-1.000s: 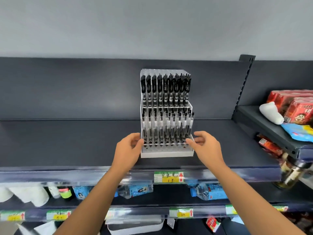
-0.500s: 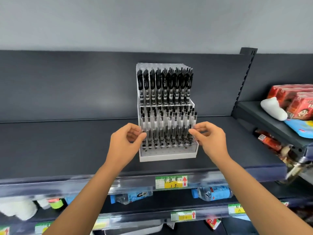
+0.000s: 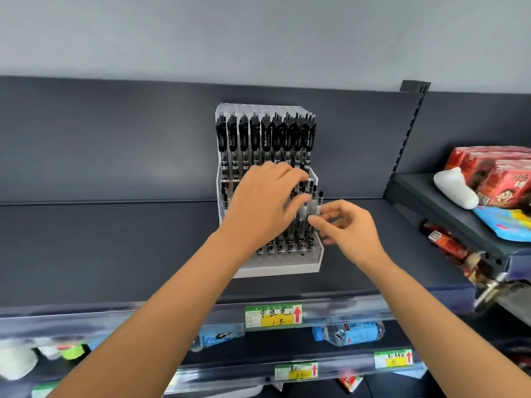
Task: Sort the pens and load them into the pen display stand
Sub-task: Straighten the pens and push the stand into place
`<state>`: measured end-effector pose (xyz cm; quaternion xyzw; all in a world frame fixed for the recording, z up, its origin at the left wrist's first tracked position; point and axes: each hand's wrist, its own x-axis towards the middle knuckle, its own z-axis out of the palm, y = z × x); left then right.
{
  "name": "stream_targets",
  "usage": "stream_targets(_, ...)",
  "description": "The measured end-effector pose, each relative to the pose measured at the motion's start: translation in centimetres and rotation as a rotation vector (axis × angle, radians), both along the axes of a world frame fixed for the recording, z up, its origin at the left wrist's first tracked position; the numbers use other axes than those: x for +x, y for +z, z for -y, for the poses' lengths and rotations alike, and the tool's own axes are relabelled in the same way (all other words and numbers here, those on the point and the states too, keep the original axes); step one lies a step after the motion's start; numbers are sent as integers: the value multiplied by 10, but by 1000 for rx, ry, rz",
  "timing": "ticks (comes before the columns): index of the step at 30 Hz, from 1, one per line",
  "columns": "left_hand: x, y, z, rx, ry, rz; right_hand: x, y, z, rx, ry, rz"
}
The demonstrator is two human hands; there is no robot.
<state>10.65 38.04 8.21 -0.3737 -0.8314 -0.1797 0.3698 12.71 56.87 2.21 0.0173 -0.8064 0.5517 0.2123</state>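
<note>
A white tiered pen display stand (image 3: 287,267) stands on the dark upper shelf (image 3: 115,248), its back row filled with several black-capped pens (image 3: 265,133). Shorter clear-barrelled pens (image 3: 304,225) fill the front tier. My left hand (image 3: 258,205) reaches across the front tier, its fingers fairly straight over the pen tops and its thumb against a barrel. My right hand (image 3: 347,228) is at the stand's right side, fingers curled, thumb and forefinger pinching the rightmost front pen (image 3: 318,201). The left hand hides most of the front tier.
A yellow and green price label (image 3: 273,315) sits on the shelf's front rail. Water bottles (image 3: 353,333) lie on the shelf below. To the right, a side shelf (image 3: 465,219) carries red snack packs (image 3: 494,173) and a white bag (image 3: 454,188).
My left hand left the stand's left side and moved up and right over the front pens. My right hand shifted slightly inward to the rightmost pen. The camera view moved closer.
</note>
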Motion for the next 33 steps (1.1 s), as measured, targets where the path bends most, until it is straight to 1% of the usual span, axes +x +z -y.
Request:
stream_targets(4,-12,6,-22,-108,34,71,-10,8,-9,-35,59,-75)
stream_targets(8,-22,12,-31,-72,67,215,-19,10,-12,17,122,-67)
stream_targets(11,-28,25,-38,-53,49,347,-24,9,-13,79,183,-41)
stream_targets(15,-41,43,-43,-215,46,494,-29,7,-15,93,195,-46)
stream_targets(18,-47,46,-45,-211,11,571,-31,3,-16,72,191,-64)
stream_targets(23,-48,44,-46,-161,-3,586,-32,0,-16,55,207,-57)
stream_targets(26,-47,44,-46,-164,-26,590,-31,3,-21,65,236,-64)
stream_targets(28,-45,44,-45,-159,-38,558,-31,6,-26,81,221,-80)
stream_targets(29,-45,46,-43,-132,-43,515,-31,8,-28,97,185,-99)
stream_targets(31,-46,50,-37,-5,-47,415,-37,17,-34,114,81,-159)
stream_targets(33,-50,58,-31,119,-20,341,-46,31,-36,84,6,-231)
